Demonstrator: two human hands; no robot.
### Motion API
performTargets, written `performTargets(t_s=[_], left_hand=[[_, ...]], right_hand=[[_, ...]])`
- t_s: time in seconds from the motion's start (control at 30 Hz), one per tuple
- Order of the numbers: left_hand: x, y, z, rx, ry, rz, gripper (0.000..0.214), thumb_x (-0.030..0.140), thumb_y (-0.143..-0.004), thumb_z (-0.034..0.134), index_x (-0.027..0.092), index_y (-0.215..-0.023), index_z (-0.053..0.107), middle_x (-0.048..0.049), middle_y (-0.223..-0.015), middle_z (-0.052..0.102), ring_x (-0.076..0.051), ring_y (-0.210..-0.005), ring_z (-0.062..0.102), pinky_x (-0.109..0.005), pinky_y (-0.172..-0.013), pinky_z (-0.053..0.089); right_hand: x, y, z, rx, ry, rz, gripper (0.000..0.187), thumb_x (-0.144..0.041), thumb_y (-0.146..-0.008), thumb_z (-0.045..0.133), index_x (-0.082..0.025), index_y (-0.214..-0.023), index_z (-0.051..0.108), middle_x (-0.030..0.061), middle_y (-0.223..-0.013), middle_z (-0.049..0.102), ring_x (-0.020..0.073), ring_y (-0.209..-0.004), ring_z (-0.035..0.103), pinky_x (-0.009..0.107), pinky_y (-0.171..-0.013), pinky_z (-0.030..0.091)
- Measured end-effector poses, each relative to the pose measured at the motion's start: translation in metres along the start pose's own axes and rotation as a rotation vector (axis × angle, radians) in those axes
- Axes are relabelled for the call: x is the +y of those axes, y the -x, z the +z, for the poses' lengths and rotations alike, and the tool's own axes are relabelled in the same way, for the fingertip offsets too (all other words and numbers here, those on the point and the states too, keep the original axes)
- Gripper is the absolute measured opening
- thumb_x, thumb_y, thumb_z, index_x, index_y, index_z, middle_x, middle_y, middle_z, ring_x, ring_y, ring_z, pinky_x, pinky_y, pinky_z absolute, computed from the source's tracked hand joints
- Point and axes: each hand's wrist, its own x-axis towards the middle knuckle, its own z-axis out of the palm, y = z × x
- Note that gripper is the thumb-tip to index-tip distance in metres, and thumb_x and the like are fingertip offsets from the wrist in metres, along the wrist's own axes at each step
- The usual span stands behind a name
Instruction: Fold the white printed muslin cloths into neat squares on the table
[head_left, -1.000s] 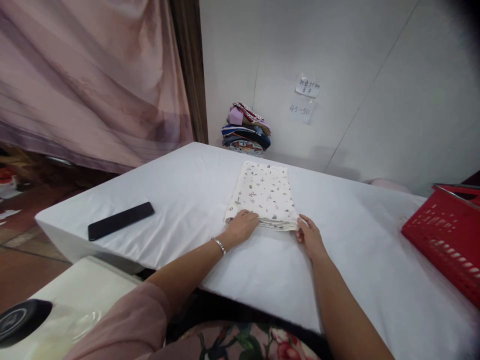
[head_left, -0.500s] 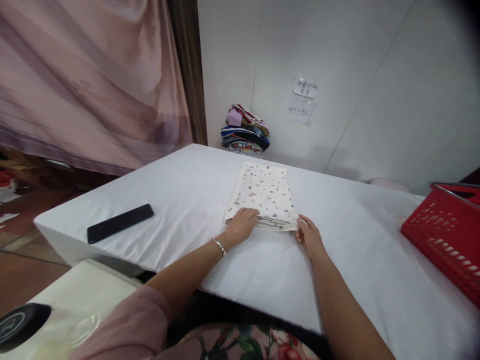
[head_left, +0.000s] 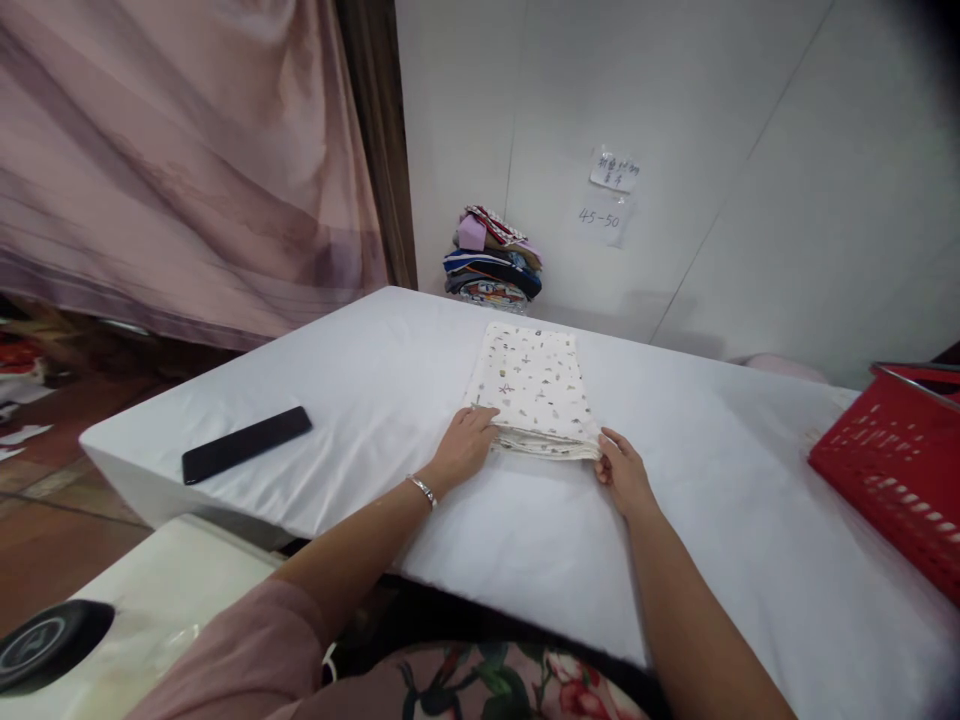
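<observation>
Folded white printed cloth (head_left: pixel 534 382) lies mid-surface (head_left: pixel 375 380), toward far edge. Left hand (head_left: pixel 463 446): fingers over near left corner, cannot tell whether gripping. Right hand (head_left: pixel 625 476): fingers pinch near right corner. Black slab (head_left: pixel 247 446) left, red basket (head_left: pixel 896 465) right.

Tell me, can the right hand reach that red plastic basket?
Probably yes: mostly white tablecloth shows between the right hand and the red plastic basket, though that hand touches the folded printed cloth.
</observation>
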Motion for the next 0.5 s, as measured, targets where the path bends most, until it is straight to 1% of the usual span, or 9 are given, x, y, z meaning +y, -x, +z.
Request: performTargets(t_s=[0.1, 0.2, 0.27, 0.33, 0.37, 0.43, 0.5], left_hand=[[-0.011, 0.011, -0.008, 0.008, -0.028, -0.067, 0.026, 0.005, -0.079, 0.041, 0.018, -0.084, 0.063, -0.0109, -0.125, 0.054, -0.025, -0.116, 0.047, -0.046, -0.097, 0.036], [-0.02, 0.02, -0.013, 0.03, -0.043, -0.105, 0.026, 0.005, -0.078, 0.041, 0.019, -0.085, 0.062, -0.0093, -0.127, 0.053, -0.024, -0.118, 0.046, -0.045, -0.095, 0.037], [-0.023, 0.023, -0.013, 0.065, -0.015, -0.124, 0.024, 0.006, -0.078, 0.042, 0.02, -0.087, 0.06, -0.0087, -0.125, 0.053, -0.023, -0.117, 0.047, -0.043, -0.094, 0.038], [-0.025, 0.023, -0.01, 0.115, 0.046, -0.175, 0.021, 0.008, -0.079, 0.042, 0.02, -0.086, 0.057, -0.0085, -0.123, 0.054, -0.022, -0.115, 0.048, -0.04, -0.093, 0.04], [-0.026, 0.023, -0.009, 0.14, 0.086, -0.225, 0.018, 0.009, -0.079, 0.043, 0.02, -0.085, 0.055, -0.0085, -0.121, 0.055, -0.021, -0.113, 0.05, -0.038, -0.091, 0.042], [-0.027, 0.022, -0.005, 0.168, 0.18, -0.372, 0.013, 0.012, -0.078, 0.045, 0.02, -0.085, 0.052, -0.0081, -0.117, 0.056, -0.02, -0.105, 0.054, -0.034, -0.085, 0.045], [-0.027, 0.023, -0.002, 0.15, 0.279, -0.538, 0.011, 0.016, -0.077, 0.048, 0.021, -0.086, 0.049, -0.0059, -0.11, 0.058, -0.017, -0.09, 0.059, -0.03, -0.074, 0.048]], right_hand=[[0.001, 0.0, 0.0, -0.001, 0.006, -0.001, 0.059, -0.047, -0.062, 0.074, -0.02, -0.111, 0.055, -0.0063, -0.053, 0.051, 0.0071, -0.041, 0.043, 0.017, -0.035, 0.028], [0.001, 0.0, 0.0, -0.005, 0.0, 0.0, 0.06, -0.047, -0.061, 0.075, -0.02, -0.11, 0.055, -0.0066, -0.052, 0.05, 0.0071, -0.04, 0.042, 0.017, -0.035, 0.028], [0.001, 0.0, 0.0, -0.007, 0.0, 0.0, 0.059, -0.047, -0.061, 0.075, -0.02, -0.11, 0.055, -0.0065, -0.052, 0.05, 0.0073, -0.04, 0.042, 0.017, -0.034, 0.027], [0.001, 0.001, 0.0, -0.011, -0.003, 0.0, 0.058, -0.046, -0.062, 0.074, -0.02, -0.11, 0.055, -0.006, -0.052, 0.051, 0.0077, -0.041, 0.043, 0.017, -0.035, 0.028], [0.001, 0.001, 0.0, -0.01, -0.004, -0.001, 0.058, -0.045, -0.062, 0.074, -0.019, -0.11, 0.055, -0.0057, -0.053, 0.051, 0.0078, -0.042, 0.043, 0.017, -0.035, 0.029], [0.001, 0.002, -0.001, -0.009, -0.003, 0.0, 0.057, -0.045, -0.063, 0.074, -0.019, -0.11, 0.055, -0.0053, -0.054, 0.052, 0.0079, -0.043, 0.044, 0.018, -0.035, 0.03], [0.002, 0.001, -0.002, -0.011, -0.003, 0.004, 0.057, -0.044, -0.063, 0.075, -0.019, -0.11, 0.055, -0.005, -0.054, 0.053, 0.0079, -0.043, 0.044, 0.018, -0.036, 0.03]])
